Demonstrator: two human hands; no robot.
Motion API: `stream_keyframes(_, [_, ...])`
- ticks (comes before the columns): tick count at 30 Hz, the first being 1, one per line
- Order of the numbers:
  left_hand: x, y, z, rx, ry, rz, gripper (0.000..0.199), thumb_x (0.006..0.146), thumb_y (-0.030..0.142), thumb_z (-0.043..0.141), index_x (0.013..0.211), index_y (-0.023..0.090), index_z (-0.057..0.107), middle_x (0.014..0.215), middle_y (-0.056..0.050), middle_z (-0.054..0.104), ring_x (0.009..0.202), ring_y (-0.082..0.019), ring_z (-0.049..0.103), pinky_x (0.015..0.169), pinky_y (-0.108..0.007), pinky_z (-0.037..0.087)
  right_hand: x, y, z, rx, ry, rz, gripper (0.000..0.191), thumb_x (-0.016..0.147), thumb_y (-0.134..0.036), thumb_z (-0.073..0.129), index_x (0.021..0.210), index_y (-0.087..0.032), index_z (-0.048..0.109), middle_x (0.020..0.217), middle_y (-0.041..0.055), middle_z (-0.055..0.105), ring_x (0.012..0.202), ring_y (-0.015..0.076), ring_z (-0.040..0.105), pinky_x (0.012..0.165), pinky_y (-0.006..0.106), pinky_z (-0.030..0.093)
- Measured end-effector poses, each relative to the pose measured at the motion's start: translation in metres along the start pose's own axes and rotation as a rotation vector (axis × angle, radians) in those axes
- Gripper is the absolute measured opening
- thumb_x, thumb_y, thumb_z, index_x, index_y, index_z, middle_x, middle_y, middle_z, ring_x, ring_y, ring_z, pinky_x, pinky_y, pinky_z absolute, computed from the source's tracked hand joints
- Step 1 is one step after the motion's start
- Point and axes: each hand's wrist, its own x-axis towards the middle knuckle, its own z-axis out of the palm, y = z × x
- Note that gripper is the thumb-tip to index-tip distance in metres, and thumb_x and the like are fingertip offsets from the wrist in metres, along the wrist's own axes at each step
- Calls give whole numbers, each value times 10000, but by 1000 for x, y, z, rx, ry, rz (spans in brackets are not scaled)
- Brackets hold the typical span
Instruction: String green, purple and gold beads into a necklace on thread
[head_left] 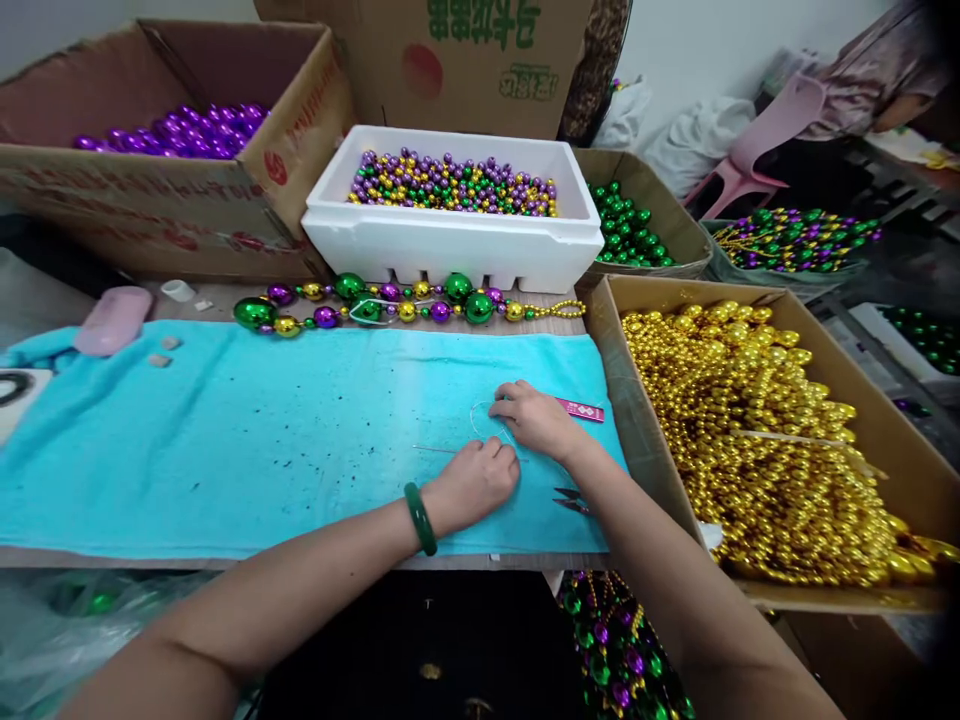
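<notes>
My left hand, with a green bangle on its wrist, rests on the turquoise cloth with its fingers curled. A thin needle lies at its fingertips. Just above and to the right, my right hand has its fingers bent together at a loop of pale thread. What either hand pinches is too small to make out. Beside my right hand is a pink labelled strip. Small snips lie under my right forearm. A beaded strand stretches along the cloth's far edge.
A white foam box of mixed beads stands at the back, between a carton of purple beads and a box of green ones. A carton of gold strands borders the right side. A person is at the far right.
</notes>
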Motion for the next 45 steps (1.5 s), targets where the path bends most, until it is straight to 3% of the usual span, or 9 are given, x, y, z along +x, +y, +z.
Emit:
stream_keyframes(9, [-3,1,-4,-33,123,-59,198,897,117,358,897,138,555,826,-78,557,770,-207,527,605,-325,445,-5,11,10,651,362,95,102,766,-138,539,717,-178,620,906,55,607,910,182,548,869,345,426])
stream_keyframes(12, [-12,-9,-24,-118,282,-124,241,919,158,326,932,151,566,872,-68,557,795,-182,520,672,-307,461,-6,1,2,721,462,183,125,829,-234,472,800,-169,574,854,52,612,734,149,581,670,293,481])
stream_keyframes(15, [-19,-22,-40,-217,377,-246,277,917,149,300,957,149,575,926,-69,550,832,-164,517,725,-285,463,0,-13,-8,1000,551,340,193,840,-340,473,850,-164,550,740,22,616,516,108,540,422,211,392])
stream_keyframes(18, [-25,-31,-36,-209,275,-272,258,906,141,329,940,140,585,895,-68,559,809,-171,519,715,-298,464,7,-19,-9,1301,677,547,211,710,-353,613,763,-162,540,703,13,626,481,97,539,352,178,327])
stream_keyframes(23, [-33,-22,-7,-196,132,-243,268,928,276,373,883,127,592,872,-84,571,815,-205,525,701,-344,473,4,-18,10,1339,748,673,243,655,-357,643,761,-166,536,656,-9,604,478,86,530,354,168,327])
stream_keyframes(28, [-26,0,1,-169,-36,-191,208,875,82,381,924,78,582,898,-138,562,856,-245,534,602,-339,476,-6,-27,18,1376,737,716,252,680,-399,620,758,-179,525,511,-84,452,373,53,383,339,168,268])
stream_keyframes(39, [-23,9,-4,-149,-29,-254,222,897,105,315,946,126,531,904,-116,556,885,-246,545,654,-367,498,-19,-41,40,1275,747,721,303,669,-431,677,769,-165,575,536,-45,522,447,89,444,411,198,344])
stream_keyframes(42, [-27,-6,-23,-230,82,-315,214,877,101,354,961,128,548,913,-102,576,846,-230,560,661,-366,507,-25,-47,25,1336,733,735,302,681,-421,686,791,-164,571,552,-36,539,438,83,440,387,182,308])
stream_keyframes(45, [-30,-28,-47,-514,402,-467,225,854,125,419,1012,148,578,946,-79,601,839,-179,584,726,-332,516,-25,-59,0,1458,751,668,278,687,-399,697,779,-172,567,528,-59,482,427,71,416,377,172,277])
